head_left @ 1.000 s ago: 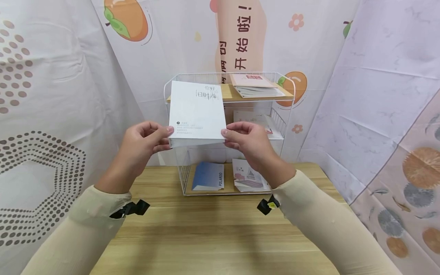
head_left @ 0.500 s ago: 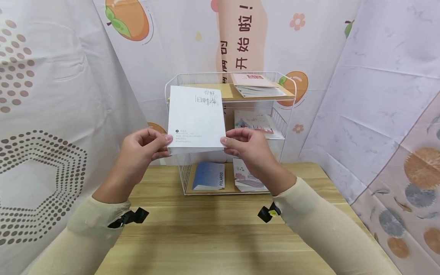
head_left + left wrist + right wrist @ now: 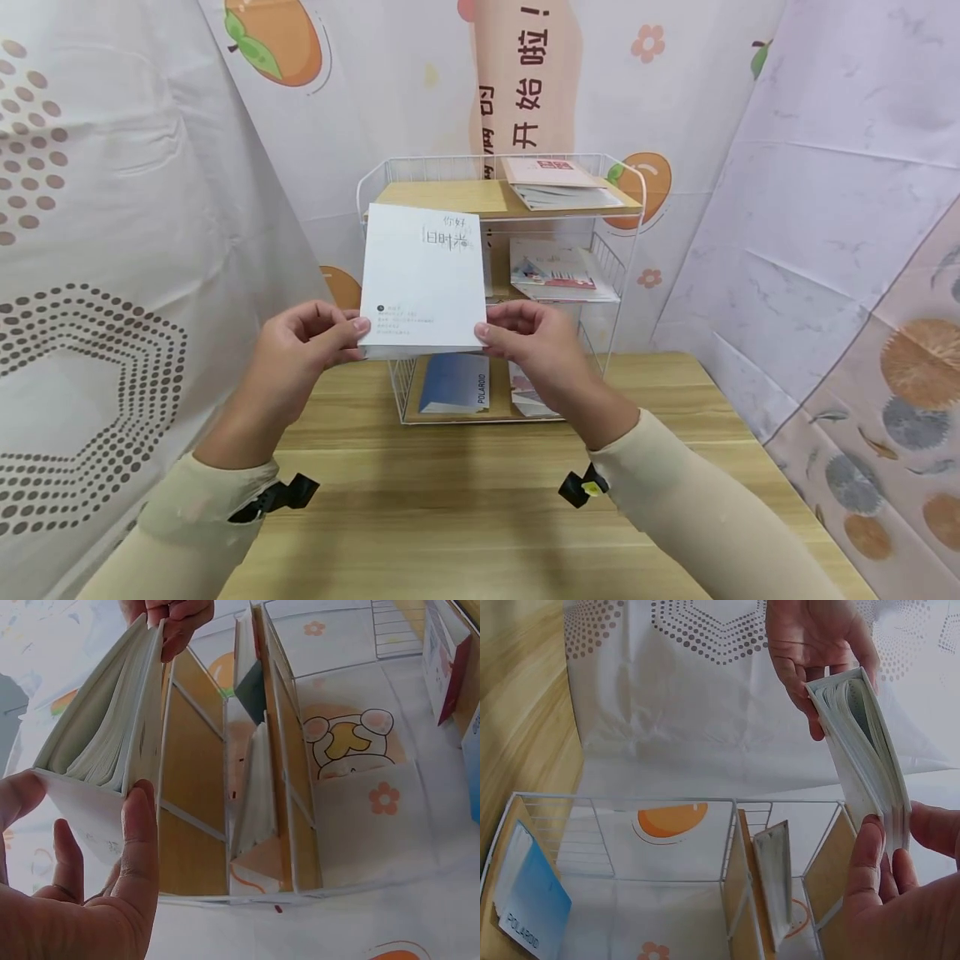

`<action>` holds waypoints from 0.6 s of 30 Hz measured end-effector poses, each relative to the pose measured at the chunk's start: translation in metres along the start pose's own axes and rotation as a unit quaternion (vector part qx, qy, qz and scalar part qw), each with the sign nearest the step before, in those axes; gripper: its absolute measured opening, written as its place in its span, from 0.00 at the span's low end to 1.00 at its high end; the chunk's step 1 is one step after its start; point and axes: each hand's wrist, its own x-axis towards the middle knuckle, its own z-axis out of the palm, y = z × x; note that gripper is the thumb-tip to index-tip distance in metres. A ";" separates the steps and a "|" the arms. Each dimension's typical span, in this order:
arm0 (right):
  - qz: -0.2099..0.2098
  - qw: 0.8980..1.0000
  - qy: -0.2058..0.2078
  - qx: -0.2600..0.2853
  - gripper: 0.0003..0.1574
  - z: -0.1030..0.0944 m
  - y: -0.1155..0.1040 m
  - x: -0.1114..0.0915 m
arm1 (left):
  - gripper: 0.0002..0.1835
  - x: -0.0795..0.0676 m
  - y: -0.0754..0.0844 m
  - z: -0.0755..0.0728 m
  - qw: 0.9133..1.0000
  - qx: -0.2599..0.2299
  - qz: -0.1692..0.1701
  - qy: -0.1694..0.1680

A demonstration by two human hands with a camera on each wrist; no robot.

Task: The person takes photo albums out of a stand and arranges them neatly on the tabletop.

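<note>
Left hand (image 3: 300, 346) and right hand (image 3: 540, 342) pinch near corners of the book (image 3: 423, 279), thumbs above, fingers beneath.

Holding left forearm (image 3: 202, 500) toward 1 o'clock, right forearm (image 3: 686, 487) between 10 and 11 o'clock; pinching with left hand (image 3: 303, 342) and right hand (image 3: 536, 340), thumbs (image 3: 341, 337) on top.
</note>
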 end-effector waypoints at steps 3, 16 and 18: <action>0.004 1.000 0.001 -0.007 0.24 0.001 0.006 -0.002 | 0.19 -0.004 -0.005 -0.001 1.000 0.007 -0.003 0.002; 0.020 0.999 0.004 -0.029 0.22 0.006 0.035 -0.012 | 0.20 -0.023 -0.028 -0.008 0.999 0.040 -0.023 -0.003; 0.025 0.999 0.004 -0.024 0.22 0.007 0.039 -0.014 | 0.19 -0.025 -0.032 -0.009 0.999 0.040 -0.028 -0.002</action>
